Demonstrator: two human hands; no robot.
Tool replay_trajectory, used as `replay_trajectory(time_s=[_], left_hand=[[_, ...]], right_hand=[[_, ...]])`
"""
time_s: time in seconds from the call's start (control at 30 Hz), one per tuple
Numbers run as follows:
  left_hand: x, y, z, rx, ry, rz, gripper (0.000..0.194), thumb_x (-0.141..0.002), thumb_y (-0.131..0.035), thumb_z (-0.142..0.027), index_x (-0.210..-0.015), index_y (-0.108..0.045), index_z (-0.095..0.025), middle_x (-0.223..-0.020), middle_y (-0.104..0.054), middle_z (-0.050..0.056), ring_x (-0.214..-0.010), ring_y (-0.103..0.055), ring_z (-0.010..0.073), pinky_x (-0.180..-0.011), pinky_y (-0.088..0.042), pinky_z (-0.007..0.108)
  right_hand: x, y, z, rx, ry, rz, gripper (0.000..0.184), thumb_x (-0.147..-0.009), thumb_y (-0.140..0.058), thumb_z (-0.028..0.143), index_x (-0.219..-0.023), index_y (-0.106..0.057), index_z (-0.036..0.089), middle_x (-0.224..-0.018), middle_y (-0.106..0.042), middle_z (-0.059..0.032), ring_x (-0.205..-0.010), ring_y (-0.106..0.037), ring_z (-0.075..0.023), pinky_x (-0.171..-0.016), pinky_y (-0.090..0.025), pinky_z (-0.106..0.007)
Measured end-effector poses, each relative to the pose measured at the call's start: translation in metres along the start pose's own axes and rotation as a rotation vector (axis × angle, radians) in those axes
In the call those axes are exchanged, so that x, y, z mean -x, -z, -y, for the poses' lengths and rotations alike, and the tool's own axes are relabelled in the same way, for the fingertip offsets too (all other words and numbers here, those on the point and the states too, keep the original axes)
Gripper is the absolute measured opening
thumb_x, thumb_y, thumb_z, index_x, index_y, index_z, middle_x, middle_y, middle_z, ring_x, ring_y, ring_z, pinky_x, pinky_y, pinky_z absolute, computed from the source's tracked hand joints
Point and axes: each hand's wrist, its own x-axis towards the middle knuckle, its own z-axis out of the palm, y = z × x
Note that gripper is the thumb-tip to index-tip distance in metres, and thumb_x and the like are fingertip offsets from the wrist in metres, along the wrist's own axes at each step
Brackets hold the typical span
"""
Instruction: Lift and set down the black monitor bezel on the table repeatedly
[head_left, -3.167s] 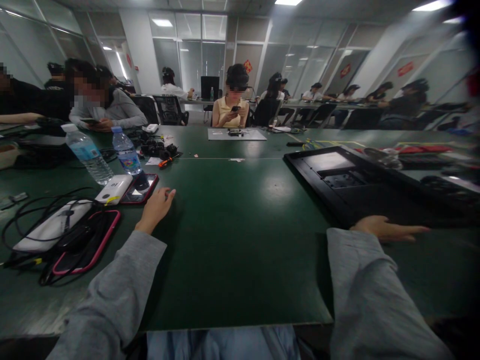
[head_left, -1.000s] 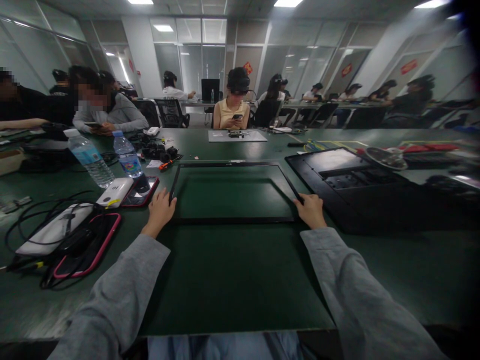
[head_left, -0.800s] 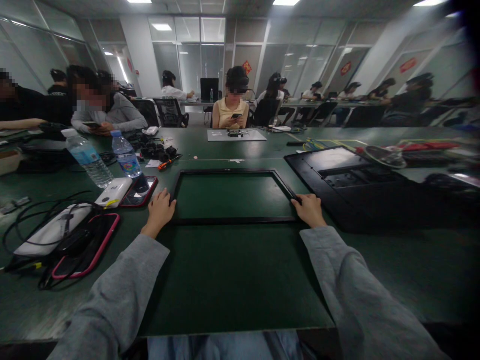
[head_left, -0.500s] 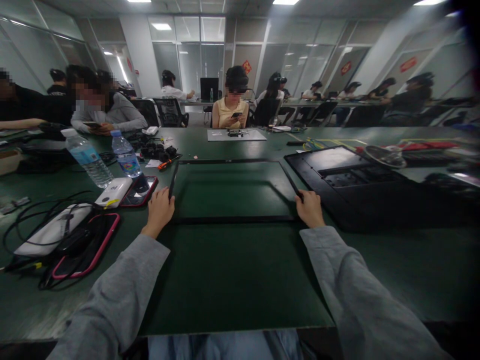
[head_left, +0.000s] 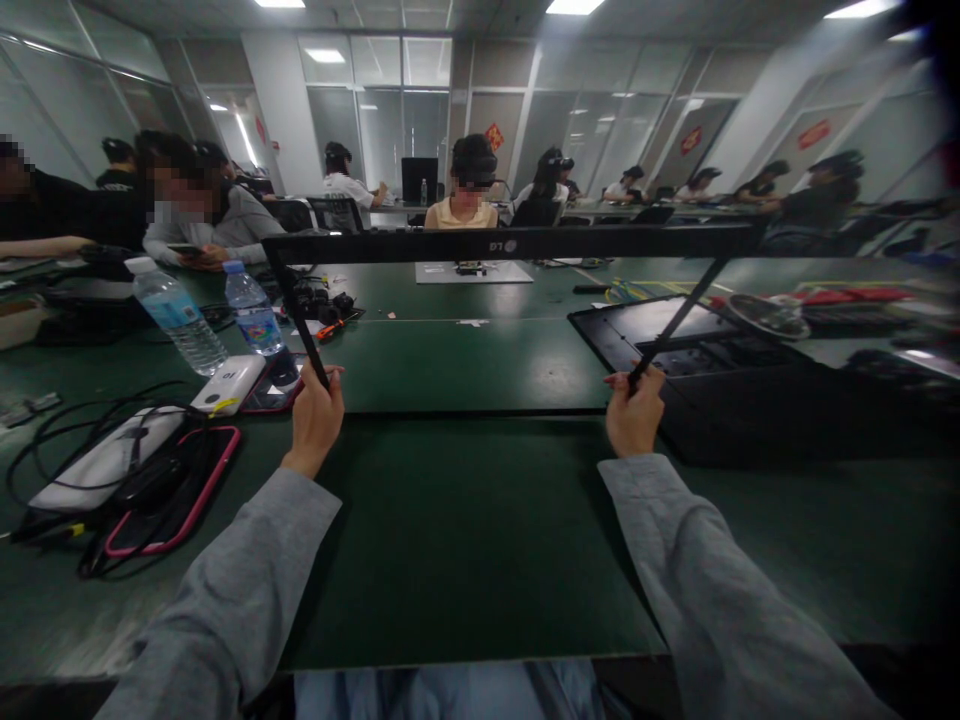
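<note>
A thin black monitor bezel with a small LG logo, seemingly upside down, is tilted up in front of me. Its far, wide strip is in the air, while the near thin strip lies low, close to the green table; I cannot tell whether they touch. My left hand is closed on the bezel's left side strip. On the opposite side strip, my right hand is closed too, with the thumb and fingers pinching it. Through the opening I see the tabletop.
A large black monitor housing lies close to my right hand. Left of me are two water bottles, a white power bank, a pink-edged phone case and tangled black cables. A person sits across the table.
The bezel's far strip has swung up from near the table to well above it. Both hands have turned upward, staying at the side strips.
</note>
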Motion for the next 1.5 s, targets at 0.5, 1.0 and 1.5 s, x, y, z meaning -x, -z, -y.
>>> replay_trajectory(time_s=[0.5,1.0,1.5], left_hand=[[-0.003,-0.001,0.007,0.098,-0.029,0.09,0.053,-0.104,-0.039,-0.047,-0.148,-0.026,-0.019,-0.11,-0.073,0.009,-0.07,-0.072,0.0168,-0.072,-0.057,0.034],[-0.005,0.005,0.0,0.043,-0.1,-0.041,0.045,-0.105,-0.039,-0.045,-0.141,-0.039,-0.019,-0.109,-0.073,0.009,-0.07,-0.071,0.0166,-0.074,-0.056,0.033],[-0.005,0.005,0.003,0.044,-0.118,-0.05,0.054,-0.105,-0.039,-0.042,-0.152,-0.027,-0.019,-0.108,-0.072,0.009,-0.069,-0.069,0.0167,-0.075,-0.056,0.034]], right_hand=[[-0.001,0.008,0.012,-0.034,0.074,-0.152,0.046,-0.1,-0.04,0.042,-0.136,-0.049,0.013,-0.095,-0.072,-0.0116,-0.092,-0.071,-0.0255,-0.092,-0.052,-0.044],[0.001,-0.001,-0.008,-0.031,-0.051,0.019,0.045,-0.096,-0.047,0.043,-0.133,-0.048,0.017,-0.101,-0.075,-0.0121,-0.093,-0.072,-0.0263,-0.091,-0.053,-0.042],[0.001,-0.002,-0.008,-0.036,-0.075,0.09,0.044,-0.092,-0.049,0.043,-0.129,-0.047,0.019,-0.097,-0.075,-0.0126,-0.086,-0.072,-0.028,-0.085,-0.055,-0.044]])
